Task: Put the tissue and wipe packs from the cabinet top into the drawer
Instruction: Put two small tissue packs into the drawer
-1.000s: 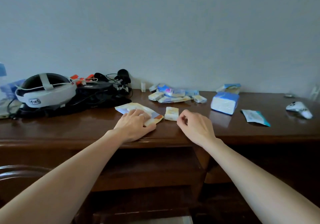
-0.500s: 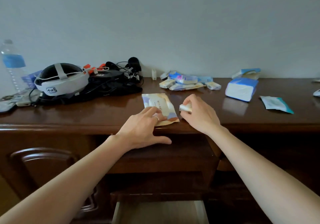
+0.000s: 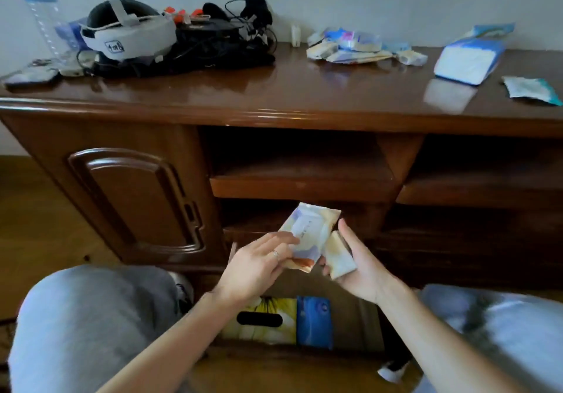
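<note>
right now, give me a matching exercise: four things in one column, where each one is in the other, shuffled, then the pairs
Things:
1. flat wipe pack
2. small tissue pack
3. blue tissue pack
4. yellow tissue box

Places:
A. in the open drawer
B. in the left hand
C. on the cabinet top
D. in the right hand

Pairs: 1-B, 2-D, 3-C, 4-A
</note>
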Action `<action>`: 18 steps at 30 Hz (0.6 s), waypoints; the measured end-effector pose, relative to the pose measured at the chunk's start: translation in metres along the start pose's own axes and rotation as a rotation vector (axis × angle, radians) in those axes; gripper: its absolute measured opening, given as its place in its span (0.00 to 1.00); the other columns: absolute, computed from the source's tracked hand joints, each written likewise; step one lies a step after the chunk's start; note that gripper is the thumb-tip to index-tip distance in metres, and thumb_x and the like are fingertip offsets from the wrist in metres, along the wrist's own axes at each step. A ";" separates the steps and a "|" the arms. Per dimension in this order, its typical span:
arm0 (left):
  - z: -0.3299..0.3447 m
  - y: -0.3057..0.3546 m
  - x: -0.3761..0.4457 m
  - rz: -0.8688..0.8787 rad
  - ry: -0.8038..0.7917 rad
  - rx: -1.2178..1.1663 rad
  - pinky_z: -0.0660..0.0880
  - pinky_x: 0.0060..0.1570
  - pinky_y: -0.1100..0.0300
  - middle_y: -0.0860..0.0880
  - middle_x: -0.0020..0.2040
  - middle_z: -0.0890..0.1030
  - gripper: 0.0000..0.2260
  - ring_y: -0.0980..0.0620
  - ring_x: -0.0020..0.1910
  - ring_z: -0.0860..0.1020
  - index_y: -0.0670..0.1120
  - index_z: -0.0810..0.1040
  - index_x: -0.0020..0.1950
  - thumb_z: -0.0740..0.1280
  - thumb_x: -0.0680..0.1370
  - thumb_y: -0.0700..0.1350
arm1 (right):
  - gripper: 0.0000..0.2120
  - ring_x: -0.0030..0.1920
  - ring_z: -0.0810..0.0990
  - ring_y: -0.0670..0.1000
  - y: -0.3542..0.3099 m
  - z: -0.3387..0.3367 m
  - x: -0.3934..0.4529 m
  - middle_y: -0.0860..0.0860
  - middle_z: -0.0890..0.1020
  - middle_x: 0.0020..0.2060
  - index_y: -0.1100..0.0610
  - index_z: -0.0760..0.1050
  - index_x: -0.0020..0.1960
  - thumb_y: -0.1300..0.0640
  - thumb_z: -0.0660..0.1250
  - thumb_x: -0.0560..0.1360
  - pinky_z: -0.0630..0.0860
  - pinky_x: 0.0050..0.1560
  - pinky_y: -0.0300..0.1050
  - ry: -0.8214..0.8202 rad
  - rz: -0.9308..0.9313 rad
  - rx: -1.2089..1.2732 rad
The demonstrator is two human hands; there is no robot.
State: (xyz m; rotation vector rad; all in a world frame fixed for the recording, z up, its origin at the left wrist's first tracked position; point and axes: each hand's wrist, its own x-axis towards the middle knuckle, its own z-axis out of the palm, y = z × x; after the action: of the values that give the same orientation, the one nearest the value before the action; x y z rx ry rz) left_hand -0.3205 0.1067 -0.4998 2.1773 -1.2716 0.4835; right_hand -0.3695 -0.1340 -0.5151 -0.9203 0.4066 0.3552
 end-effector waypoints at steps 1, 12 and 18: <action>0.011 -0.003 -0.010 -0.035 -0.056 -0.020 0.80 0.56 0.57 0.51 0.62 0.82 0.08 0.54 0.64 0.78 0.46 0.83 0.53 0.74 0.75 0.38 | 0.31 0.42 0.83 0.54 0.009 -0.004 0.010 0.58 0.85 0.51 0.58 0.82 0.63 0.38 0.79 0.69 0.79 0.37 0.46 0.025 0.039 -0.094; 0.093 -0.084 -0.094 -0.771 -0.689 0.008 0.66 0.71 0.48 0.51 0.76 0.63 0.31 0.48 0.75 0.61 0.54 0.65 0.77 0.65 0.76 0.65 | 0.19 0.58 0.79 0.57 0.074 -0.020 0.111 0.61 0.76 0.62 0.64 0.72 0.68 0.59 0.68 0.78 0.79 0.48 0.51 0.306 0.150 -1.110; 0.104 -0.125 -0.150 -1.101 -0.441 0.013 0.73 0.62 0.46 0.44 0.78 0.63 0.27 0.40 0.72 0.68 0.45 0.60 0.79 0.61 0.82 0.50 | 0.12 0.49 0.77 0.56 0.084 0.008 0.187 0.52 0.74 0.57 0.47 0.74 0.58 0.59 0.58 0.80 0.66 0.39 0.45 0.174 -0.090 -1.865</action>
State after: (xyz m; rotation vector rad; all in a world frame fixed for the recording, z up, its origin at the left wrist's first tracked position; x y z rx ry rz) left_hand -0.2810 0.1899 -0.7008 2.6491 -0.0817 -0.4496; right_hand -0.2441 -0.0575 -0.6589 -2.7869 0.0756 0.5447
